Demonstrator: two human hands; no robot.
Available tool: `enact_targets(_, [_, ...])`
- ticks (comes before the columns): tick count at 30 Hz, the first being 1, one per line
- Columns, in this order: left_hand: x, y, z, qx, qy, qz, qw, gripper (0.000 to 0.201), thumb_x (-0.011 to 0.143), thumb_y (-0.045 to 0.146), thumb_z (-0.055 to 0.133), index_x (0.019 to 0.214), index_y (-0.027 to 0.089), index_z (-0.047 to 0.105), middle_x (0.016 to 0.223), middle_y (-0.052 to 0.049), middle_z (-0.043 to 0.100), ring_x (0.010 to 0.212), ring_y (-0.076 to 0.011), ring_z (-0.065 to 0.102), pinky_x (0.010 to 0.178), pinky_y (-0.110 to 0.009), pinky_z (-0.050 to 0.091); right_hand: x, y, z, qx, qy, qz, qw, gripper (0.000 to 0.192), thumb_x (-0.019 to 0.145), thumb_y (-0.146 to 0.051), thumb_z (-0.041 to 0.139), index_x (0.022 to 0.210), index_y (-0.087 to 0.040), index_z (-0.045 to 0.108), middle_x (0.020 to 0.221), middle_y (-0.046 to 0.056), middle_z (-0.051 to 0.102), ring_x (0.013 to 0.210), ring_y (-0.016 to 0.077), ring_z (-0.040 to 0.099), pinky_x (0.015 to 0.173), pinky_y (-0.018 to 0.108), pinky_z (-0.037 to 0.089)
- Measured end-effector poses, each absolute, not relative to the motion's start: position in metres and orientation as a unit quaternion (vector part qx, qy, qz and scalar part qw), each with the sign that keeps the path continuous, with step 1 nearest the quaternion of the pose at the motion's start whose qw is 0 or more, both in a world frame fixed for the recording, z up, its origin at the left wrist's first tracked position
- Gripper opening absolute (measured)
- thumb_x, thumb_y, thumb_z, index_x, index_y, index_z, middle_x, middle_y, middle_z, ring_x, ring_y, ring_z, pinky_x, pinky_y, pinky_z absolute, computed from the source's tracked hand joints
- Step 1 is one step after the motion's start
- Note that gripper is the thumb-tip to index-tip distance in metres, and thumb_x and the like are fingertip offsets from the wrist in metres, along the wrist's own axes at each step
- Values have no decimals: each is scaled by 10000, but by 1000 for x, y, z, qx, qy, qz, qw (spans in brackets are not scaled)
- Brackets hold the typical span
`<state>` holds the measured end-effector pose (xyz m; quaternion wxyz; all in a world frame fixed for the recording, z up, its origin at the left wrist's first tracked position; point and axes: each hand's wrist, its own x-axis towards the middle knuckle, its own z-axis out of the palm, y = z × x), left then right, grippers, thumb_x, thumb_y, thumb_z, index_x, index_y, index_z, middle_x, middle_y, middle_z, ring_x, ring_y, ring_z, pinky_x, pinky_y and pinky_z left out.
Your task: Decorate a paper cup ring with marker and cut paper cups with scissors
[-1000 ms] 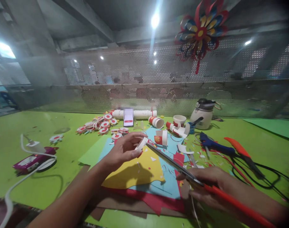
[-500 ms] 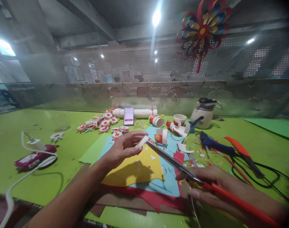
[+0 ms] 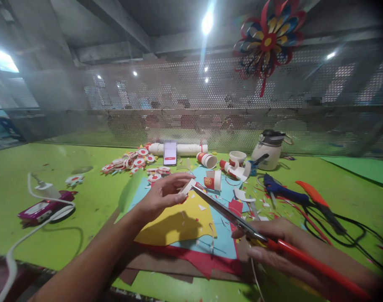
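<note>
My left hand (image 3: 162,193) pinches a small white piece of paper cup (image 3: 187,187) between thumb and fingers. My right hand (image 3: 276,239) is closed around red-handled scissors (image 3: 229,214), whose blades point up and left. Their tips meet the edge of the white piece. Below lie a yellow paper sheet (image 3: 169,224), a light blue sheet (image 3: 227,243) and a red sheet (image 3: 207,266), scattered with small offcuts. A thin curled strip (image 3: 212,235) hangs or lies over the yellow sheet's right edge. Just beyond the blades, a red and white paper cup (image 3: 213,180) lies on its side.
A phone (image 3: 170,153) leans against a white stack of cups (image 3: 191,148). Round red-white pieces (image 3: 125,162) are piled left of it. A blue glue gun (image 3: 284,191), orange-handled knife (image 3: 320,205) and jug (image 3: 267,151) stand or lie right. A purple device (image 3: 47,208) with a white cable lies left.
A thin curled strip has appeared over the yellow sheet, below the blades. The light green sheet at left has its edge lifted. Both hands stay almost in place.
</note>
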<state>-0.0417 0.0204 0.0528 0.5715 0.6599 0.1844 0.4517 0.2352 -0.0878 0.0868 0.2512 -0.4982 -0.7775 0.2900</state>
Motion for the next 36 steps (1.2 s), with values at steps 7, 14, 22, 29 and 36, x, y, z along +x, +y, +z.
enact_targets(7, [-40,21,53,656,171,456,577,406,740,272,750,1136,234,670,1063,-120,728,892,-206,640,684,-283,450,238,-83,85,-489,-783,299,244,378,838,-565,556,770,-241,739,690,34,660,669,196,601,612,281,501])
enact_targets(14, [-41,23,50,633,186,461,594,421,723,292,754,1122,189,670,1009,-132,725,797,-185,609,609,-260,382,242,-76,70,-487,-771,344,222,353,858,-527,570,793,-205,700,755,34,663,716,180,607,613,256,483])
enact_targets(22, [-44,27,49,606,170,458,628,416,750,275,716,1152,181,668,1079,-156,721,939,-234,631,738,-315,423,239,-78,73,-481,-769,350,236,314,862,-487,566,733,-230,693,680,16,650,666,179,597,582,266,466])
enact_targets(29, [-43,25,50,591,218,451,632,394,765,327,701,1126,168,706,983,-125,697,716,-149,541,599,-259,380,237,-74,69,-478,-764,382,207,311,947,-425,474,859,-196,665,739,20,668,650,148,613,589,247,470])
enact_targets(36, [-42,25,47,602,184,461,626,456,813,515,636,1074,150,714,898,-118,657,665,-143,494,604,-268,374,247,-70,64,-473,-802,323,168,337,885,-515,539,933,-225,706,846,48,689,778,210,636,668,298,503])
